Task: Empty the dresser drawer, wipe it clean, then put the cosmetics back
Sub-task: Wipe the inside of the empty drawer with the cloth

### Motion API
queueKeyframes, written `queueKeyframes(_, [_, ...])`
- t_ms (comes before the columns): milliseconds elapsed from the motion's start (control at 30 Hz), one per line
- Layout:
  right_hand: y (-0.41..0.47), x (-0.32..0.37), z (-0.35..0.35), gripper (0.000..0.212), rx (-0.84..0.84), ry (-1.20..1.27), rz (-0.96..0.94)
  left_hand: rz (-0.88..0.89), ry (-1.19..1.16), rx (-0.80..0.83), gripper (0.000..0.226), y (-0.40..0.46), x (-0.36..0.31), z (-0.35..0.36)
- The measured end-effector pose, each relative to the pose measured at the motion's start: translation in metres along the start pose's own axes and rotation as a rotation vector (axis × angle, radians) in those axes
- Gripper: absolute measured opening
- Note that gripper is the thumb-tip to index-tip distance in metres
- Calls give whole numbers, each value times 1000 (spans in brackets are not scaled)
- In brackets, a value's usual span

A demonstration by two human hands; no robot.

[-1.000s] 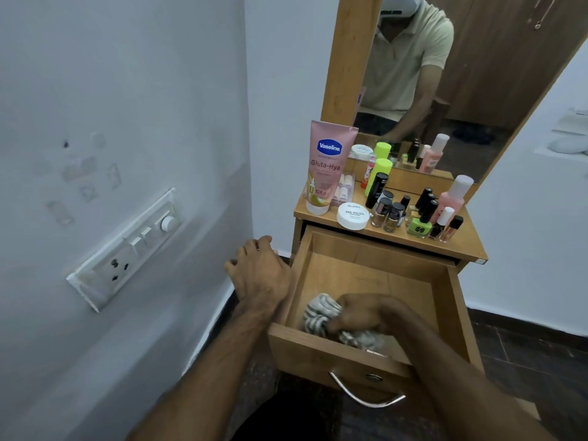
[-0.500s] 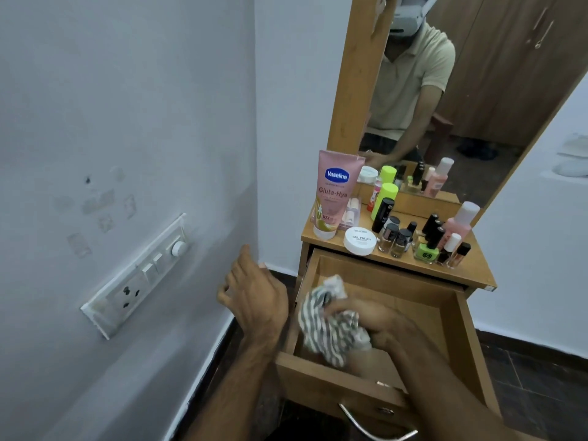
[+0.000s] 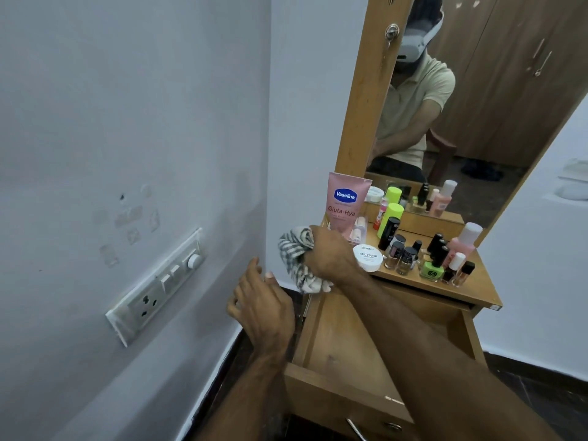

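The wooden dresser drawer (image 3: 337,354) stands pulled open with nothing visible inside. My right hand (image 3: 329,254) grips a striped grey-and-white cloth (image 3: 294,253), held up at the left front corner of the dresser top (image 3: 467,289). My left hand (image 3: 262,308) hovers to the left of the drawer, fingers relaxed, holding nothing. On the dresser top stand a pink Vaseline tube (image 3: 345,203), a white nail polish jar (image 3: 367,257), a lime green bottle (image 3: 389,219), a pink bottle (image 3: 463,245) and several small nail polish bottles (image 3: 431,270).
A mirror (image 3: 461,106) in a wooden frame rises behind the cosmetics and reflects a person. A white wall with a switch and socket plate (image 3: 159,288) runs close along the left. Dark floor (image 3: 541,396) lies to the right of the dresser.
My right hand lifted the cloth out of the drawer and up to the dresser top's left corner. My left hand came off the drawer's side and now hovers beside it.
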State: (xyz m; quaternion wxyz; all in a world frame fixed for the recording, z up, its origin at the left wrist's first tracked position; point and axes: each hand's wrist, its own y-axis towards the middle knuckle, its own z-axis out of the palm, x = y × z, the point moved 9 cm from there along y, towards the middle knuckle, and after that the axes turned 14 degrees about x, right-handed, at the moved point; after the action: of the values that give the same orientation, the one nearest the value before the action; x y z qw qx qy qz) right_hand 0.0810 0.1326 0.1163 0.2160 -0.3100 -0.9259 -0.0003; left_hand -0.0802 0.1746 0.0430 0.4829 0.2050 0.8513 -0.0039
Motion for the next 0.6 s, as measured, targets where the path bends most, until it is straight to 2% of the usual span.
queueKeyframes(100, [-8,-15,5,23,-22,99,-25,100,-75,67,48,2,-13,-1])
queueKeyframes(167, [-15,-29,7,31,-1,245,-38,119,-216,184,50,8,-16,7])
queueKeyframes(267, [-33,-35,5,35,47,416,-142,-93,-626,483,39,19,-18,32])
queueKeyframes(333, [-49,-39,3,36,82,586,-215,-168,-743,595,25,20,-28,41])
queueKeyframes(400, [-66,-47,4,33,176,731,-224,-159,-701,624,13,19,-43,41])
queueKeyframes(467, [-80,-63,5,26,242,757,-168,-116,-627,651,8,18,-57,43])
queueKeyframes(533, [-92,-88,-3,22,186,760,-97,-68,-548,694,12,13,-73,45])
queueKeyframes(600, [-106,-112,-20,17,56,726,-44,-23,-480,715,14,8,-88,46])
